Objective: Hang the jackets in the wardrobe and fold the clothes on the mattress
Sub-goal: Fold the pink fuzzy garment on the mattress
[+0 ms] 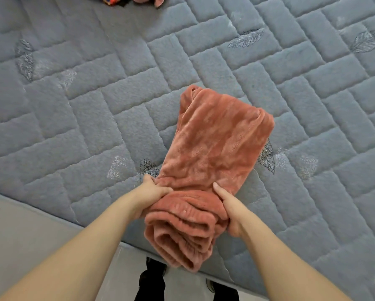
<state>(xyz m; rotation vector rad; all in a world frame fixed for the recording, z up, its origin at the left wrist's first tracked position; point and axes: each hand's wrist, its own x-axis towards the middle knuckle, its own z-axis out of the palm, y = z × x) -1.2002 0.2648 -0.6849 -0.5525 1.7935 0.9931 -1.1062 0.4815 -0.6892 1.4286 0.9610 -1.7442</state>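
A salmon-pink fleece garment (217,144) lies partly folded on the grey quilted mattress (95,101). Its far end rests flat on the mattress, and its near end is bunched into thick layers lifted at the mattress edge. My left hand (151,192) grips the left side of that bunched end. My right hand (230,209) grips the right side, thumb on top of the fabric. Both forearms reach in from the bottom of the view.
At the far top edge lie a pink cloth (151,0) and a multicoloured cloth (112,0), mostly cut off. The mattress edge runs diagonally at lower left, with light floor (19,235) beside it. My dark trouser legs (151,281) stand below.
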